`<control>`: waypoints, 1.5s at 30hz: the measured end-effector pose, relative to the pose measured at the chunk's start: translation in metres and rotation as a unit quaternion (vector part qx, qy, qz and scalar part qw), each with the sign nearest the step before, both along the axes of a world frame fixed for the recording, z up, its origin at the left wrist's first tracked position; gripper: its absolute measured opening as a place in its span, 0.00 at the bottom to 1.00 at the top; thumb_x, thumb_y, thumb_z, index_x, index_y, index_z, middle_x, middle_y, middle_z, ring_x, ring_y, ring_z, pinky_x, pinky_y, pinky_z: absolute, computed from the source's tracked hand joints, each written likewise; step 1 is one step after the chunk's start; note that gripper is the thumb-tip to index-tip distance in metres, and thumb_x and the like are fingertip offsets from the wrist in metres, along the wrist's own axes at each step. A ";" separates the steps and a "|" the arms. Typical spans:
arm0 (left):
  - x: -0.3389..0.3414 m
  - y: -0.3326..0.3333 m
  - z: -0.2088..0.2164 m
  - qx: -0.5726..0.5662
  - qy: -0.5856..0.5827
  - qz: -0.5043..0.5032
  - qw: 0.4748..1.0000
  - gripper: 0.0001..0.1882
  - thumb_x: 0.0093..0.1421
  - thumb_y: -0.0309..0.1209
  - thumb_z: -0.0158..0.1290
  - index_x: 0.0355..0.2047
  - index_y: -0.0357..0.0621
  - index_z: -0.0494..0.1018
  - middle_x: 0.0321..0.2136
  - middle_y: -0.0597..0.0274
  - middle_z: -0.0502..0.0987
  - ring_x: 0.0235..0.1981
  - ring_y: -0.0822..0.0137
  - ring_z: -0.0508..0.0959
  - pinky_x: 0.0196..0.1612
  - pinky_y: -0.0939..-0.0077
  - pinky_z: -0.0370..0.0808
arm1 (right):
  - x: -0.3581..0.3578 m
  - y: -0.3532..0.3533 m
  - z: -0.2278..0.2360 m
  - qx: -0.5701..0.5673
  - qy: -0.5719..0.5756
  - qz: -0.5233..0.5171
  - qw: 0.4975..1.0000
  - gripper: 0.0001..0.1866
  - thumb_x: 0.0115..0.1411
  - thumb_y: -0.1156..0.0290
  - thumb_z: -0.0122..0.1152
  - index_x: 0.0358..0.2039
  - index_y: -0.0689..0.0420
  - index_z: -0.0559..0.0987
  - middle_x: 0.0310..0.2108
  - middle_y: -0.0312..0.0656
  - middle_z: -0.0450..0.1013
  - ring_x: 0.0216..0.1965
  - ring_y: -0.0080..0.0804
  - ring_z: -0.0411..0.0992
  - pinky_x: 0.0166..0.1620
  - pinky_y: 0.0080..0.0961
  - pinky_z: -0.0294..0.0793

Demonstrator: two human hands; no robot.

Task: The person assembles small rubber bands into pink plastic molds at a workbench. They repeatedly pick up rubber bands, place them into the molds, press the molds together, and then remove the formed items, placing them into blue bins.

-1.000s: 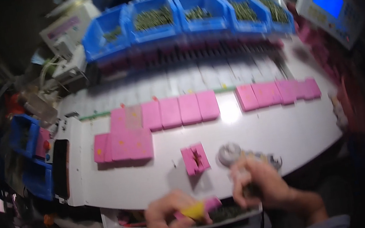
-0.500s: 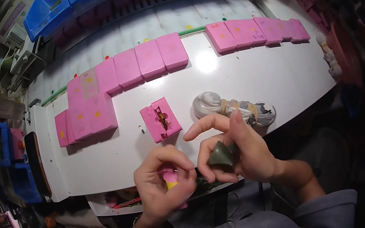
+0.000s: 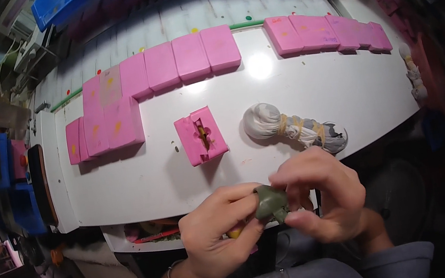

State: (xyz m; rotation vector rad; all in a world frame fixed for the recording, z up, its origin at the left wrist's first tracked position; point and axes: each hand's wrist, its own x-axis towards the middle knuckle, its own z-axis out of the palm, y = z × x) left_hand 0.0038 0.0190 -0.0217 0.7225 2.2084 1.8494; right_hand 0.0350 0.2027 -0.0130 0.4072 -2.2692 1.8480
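Head view, and both hands are up at the near edge of the desk (image 3: 229,187), meeting on a dark green moulded piece (image 3: 269,204)! Left hand (image 3: 219,234) has it pinched between thumb and fingers, with a yellow bit (image 3: 236,232) tucked in the same grip. Right hand (image 3: 326,198) curls in from the other side, thumb and fingers narrow around the piece's right end; whether it truly grips, I cannot tell.

Beyond them stands a slotted pink block (image 3: 199,136), hollow facing up, and to its right lies a pale bundle (image 3: 295,125) bound with tan bands.

Now for the writing! Across the right-hand row of pink blocks (image 3: 316,33) runs purple handwriting, plus a reddish scrawl near one top edge, all too small to read. Over left, a greyish-pink block (image 3: 110,89) wears a tiny red mark and a yellow spot.
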 end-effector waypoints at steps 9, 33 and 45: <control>-0.001 -0.002 0.013 -0.007 0.053 -0.012 0.998 0.13 0.44 0.17 0.60 0.34 0.35 0.77 0.39 0.57 0.77 0.27 0.70 0.79 0.28 0.81 0.76 | 0.000 -0.003 0.010 0.000 0.027 0.031 0.999 0.24 0.46 0.77 0.70 0.44 0.65 0.74 0.40 0.48 0.70 0.25 0.19 0.69 0.23 0.12 0.68; -0.011 -0.009 0.015 -0.009 0.026 -0.013 1.000 0.13 0.47 0.13 0.52 0.35 0.30 0.77 0.40 0.46 0.77 0.34 0.64 0.80 0.37 0.78 0.76 | 0.007 -0.017 0.010 0.080 0.009 -0.040 0.996 0.22 0.47 0.65 0.72 0.39 0.60 0.73 0.37 0.48 0.69 0.31 0.28 0.71 0.26 0.17 0.72; -0.011 -0.010 0.003 0.130 -0.021 0.128 0.983 0.13 0.55 0.19 0.55 0.42 0.33 0.76 0.17 0.63 0.74 0.13 0.83 0.68 0.13 0.86 0.62 | -0.071 -0.003 0.070 0.245 0.059 0.045 0.967 0.12 0.45 0.87 0.62 0.32 0.60 0.77 0.27 0.42 0.74 0.21 0.25 0.71 0.22 0.17 0.68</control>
